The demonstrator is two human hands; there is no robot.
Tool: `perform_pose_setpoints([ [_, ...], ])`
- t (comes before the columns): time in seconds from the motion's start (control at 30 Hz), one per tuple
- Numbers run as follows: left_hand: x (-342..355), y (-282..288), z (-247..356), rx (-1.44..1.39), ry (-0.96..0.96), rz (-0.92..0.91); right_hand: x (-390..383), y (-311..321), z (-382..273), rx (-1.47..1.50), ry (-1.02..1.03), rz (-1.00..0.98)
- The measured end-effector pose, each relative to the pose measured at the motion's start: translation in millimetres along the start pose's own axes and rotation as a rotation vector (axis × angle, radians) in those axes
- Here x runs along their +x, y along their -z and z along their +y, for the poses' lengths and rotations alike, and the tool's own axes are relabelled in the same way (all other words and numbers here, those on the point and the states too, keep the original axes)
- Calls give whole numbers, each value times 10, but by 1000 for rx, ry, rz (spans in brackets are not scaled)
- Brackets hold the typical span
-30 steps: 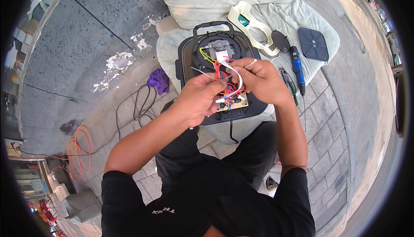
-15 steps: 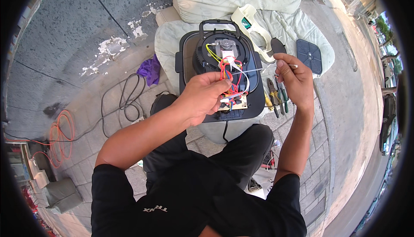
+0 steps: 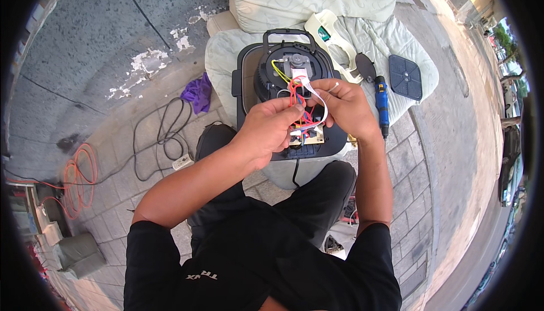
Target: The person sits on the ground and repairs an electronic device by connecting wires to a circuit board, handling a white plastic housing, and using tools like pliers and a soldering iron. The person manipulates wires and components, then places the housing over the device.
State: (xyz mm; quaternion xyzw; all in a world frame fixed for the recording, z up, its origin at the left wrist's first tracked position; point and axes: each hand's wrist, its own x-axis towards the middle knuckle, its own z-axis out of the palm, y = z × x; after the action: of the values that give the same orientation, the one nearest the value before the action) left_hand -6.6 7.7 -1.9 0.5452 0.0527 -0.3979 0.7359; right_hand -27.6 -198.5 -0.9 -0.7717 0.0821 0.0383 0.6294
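A black appliance housing [image 3: 243, 93] with a carrying handle lies opened up in front of me, its inner parts bare. My left hand [image 3: 269, 127] pinches a bundle of red, blue and yellow wires [image 3: 295, 87] above it. Close beside, my right hand [image 3: 351, 111] has its fingers closed on a thin white cable tie [image 3: 336, 85], whose end sticks out above the fingers. A flat white ribbon cable [image 3: 324, 104] curves down between the hands. Below the wires a circuit board [image 3: 315, 139] shows in part. Yellow-green wires [image 3: 277, 68] run to a metal piece on the round base.
Right of the housing lie a blue electric screwdriver [image 3: 382, 104], a dark square plate [image 3: 406, 77] and a black oval piece [image 3: 365, 66]. A white plastic frame [image 3: 326, 28] rests behind. Leftward are a purple cloth [image 3: 197, 92], a power strip [image 3: 182, 162] and coiled cables [image 3: 164, 135].
My right hand has moved left with the cable tie, up to the wire bundle. The blue screwdriver has come into view; the pliers are now hidden. My left hand keeps its grip.
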Motion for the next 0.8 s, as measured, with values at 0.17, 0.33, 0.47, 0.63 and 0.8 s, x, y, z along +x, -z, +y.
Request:
perform_pose_setpoints([
  [0.17, -28, -41, 26, 33, -20, 21, 34, 177, 18, 62, -2, -20],
  [0.33, -95, -144, 51, -15, -107, 13, -18, 204, 77, 178, -7, 37],
  [0.47, -40, -148, 23, 51, -78, 28, -94, 169, 178, 92, 23, 120],
  [0.63, 76, -103, -112, 106, -197, 96, -87, -20, -12, -59, -42, -98],
  [0.8, 41, -110, -76, 85, -171, 64, 113, 56, -164, -9, -219, -216],
])
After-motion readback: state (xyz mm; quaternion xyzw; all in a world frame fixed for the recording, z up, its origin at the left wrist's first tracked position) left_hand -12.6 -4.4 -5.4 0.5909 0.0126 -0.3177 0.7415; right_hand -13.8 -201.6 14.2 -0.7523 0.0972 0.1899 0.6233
